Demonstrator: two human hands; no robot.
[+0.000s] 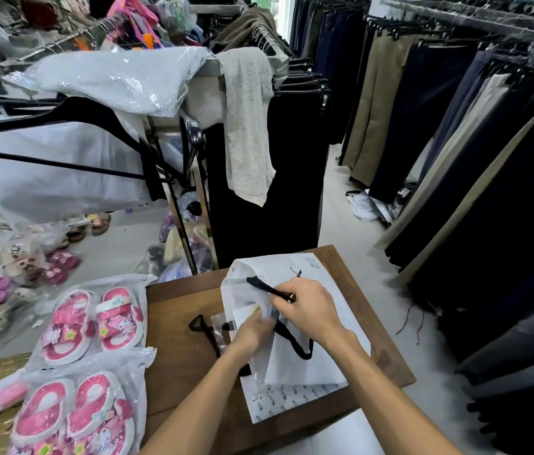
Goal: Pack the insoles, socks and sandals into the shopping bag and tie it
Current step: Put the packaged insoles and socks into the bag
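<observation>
White shopping bag [301, 353] is lying on the counter [180, 356], mouth facing left; right hand [308, 310] is pinching its black handle, left hand [252, 331] is grasping a packet at the mouth. Pink sandals [91, 323] are waiting well left, nearer the left hand

Bare table [180, 356] betw sandals [95, 323] & bag [318, 366]; rack legs [190, 244] behind.

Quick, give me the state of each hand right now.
Left hand: closed on a packet, pushing it into the white shopping bag.
Right hand: closed, pinching the bag's black handle.
</observation>
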